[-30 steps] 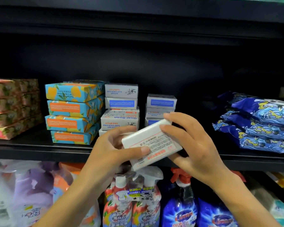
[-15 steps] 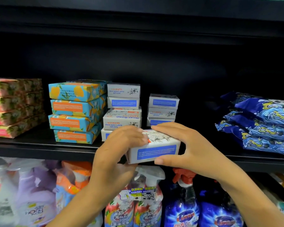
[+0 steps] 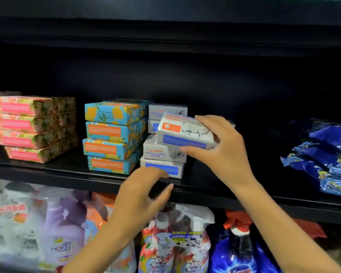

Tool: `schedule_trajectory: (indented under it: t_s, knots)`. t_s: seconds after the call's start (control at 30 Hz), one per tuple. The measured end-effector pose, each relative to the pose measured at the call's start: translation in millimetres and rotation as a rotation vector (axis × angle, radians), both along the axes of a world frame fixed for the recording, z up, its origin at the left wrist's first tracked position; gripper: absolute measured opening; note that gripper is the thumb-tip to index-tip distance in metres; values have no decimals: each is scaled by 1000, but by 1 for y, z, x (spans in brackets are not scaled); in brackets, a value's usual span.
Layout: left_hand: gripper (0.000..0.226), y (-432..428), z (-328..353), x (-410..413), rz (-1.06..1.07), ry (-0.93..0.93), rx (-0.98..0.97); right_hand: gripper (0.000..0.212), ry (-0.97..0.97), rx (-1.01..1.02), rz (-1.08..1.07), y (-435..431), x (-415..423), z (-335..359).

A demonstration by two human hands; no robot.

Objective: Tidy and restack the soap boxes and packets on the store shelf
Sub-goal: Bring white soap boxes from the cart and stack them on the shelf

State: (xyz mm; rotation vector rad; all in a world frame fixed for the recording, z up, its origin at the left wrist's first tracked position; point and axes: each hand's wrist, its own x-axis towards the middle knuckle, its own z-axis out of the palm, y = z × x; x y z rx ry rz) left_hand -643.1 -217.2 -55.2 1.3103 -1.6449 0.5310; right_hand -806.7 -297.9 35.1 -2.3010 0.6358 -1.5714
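The left hand [image 3: 144, 194] has let go (fingers loose, empty), so the right hand [image 3: 222, 152] alone grips the white soap box [image 3: 185, 133], poised for the white stack [image 3: 163, 154] left of its fingers.

Right grip [image 3: 224, 150] raised, clasping white soap box [image 3: 185, 133], left grip [image 3: 144, 196] lower, loosely curled, empty

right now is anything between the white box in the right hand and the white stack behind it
Nothing visible. The white box in the right hand hangs just in front of the white stack, with no item between. The left hand is lower, at the shelf edge, off that path.
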Motion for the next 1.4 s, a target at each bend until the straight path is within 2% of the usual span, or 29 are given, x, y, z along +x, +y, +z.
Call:
schedule_trajectory:
  t_s: [0.13, 0.3, 0.47, 0.57, 0.63, 0.73, 0.8, 0.9, 1.07, 1.2, 1.27, 1.4]
  knots:
    - [29, -5, -7, 3, 24, -27, 19, 69, 141, 3, -81, -14, 31, 5]
    - [30, -3, -2, 2, 12, -14, 73, 52, 285, -177, -267, -20, 43, -13]
    - [33, -1, 4, 0, 39, -33, 136, 48, 121, -168, -222, -21, 23, -13]
    - [35, -4, 7, -1, 3, -39, 164, 45, 33, -186, -340, -36, -5, -4]
    - [36, -7, 10, -6, -33, -40, 185, 50, 186, -134, -443, -53, -20, 2]
    - [36, -12, 12, -18, -58, -64, 170, 68, 695, -82, -632, -73, -28, 5]
    - [35, -15, 11, -23, -59, -67, 145, 67, 801, -132, -651, -80, -26, 0]
    - [33, -16, 9, -23, -58, -49, 119, 45, 742, -260, -701, -82, -23, -6]
    - [32, -17, 8, -21, -75, -69, 112, 34, 623, -364, -694, -74, -23, -5]
    - [32, -17, 7, -20, -72, -59, 103, 30, 601, -360, -558, -65, -39, -2]
    - [29, -14, 9, -23, -128, 84, 115, 33, 484, -436, -475, -51, -50, -8]
    - [34, -13, 29, -38, -397, 641, 217, 25, 209, -740, -387, -24, -66, -29]
